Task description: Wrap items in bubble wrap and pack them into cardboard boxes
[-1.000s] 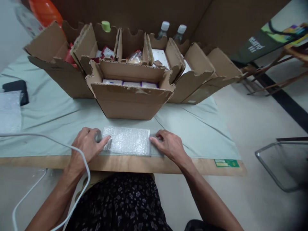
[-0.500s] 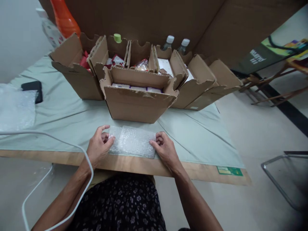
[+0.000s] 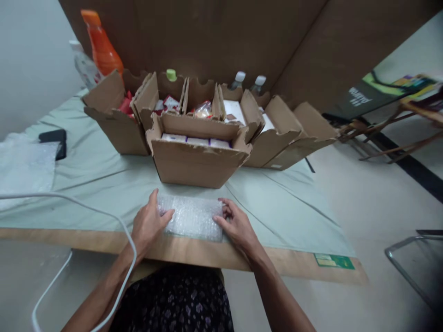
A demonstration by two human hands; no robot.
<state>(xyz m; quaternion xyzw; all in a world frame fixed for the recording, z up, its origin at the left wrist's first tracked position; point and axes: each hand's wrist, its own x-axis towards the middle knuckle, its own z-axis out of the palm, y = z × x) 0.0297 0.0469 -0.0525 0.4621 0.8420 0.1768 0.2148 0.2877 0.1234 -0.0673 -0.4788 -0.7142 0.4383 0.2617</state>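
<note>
A bubble-wrapped packet (image 3: 194,216) lies on the pale green cloth (image 3: 104,180) near the table's front edge. My left hand (image 3: 149,224) grips its left end, thumb on top and fingers curled round the side. My right hand (image 3: 234,224) grips its right end, fingers curled against the wrap. Just beyond the packet stands an open cardboard box (image 3: 197,159) holding a row of white and purple cartons (image 3: 195,139).
More open cardboard boxes (image 3: 114,120) with packets stand behind, beside an orange bottle (image 3: 102,46) and capped bottles (image 3: 247,83). A black phone (image 3: 53,138) and bubble wrap sheets (image 3: 24,163) lie at left. A white cable (image 3: 86,210) crosses my left arm. A chair frame (image 3: 411,263) is at right.
The view has tilted up and shifted. My left hand has folded the left end of the wrap in and now presses on the packet; my right hand stays at the right end.
</note>
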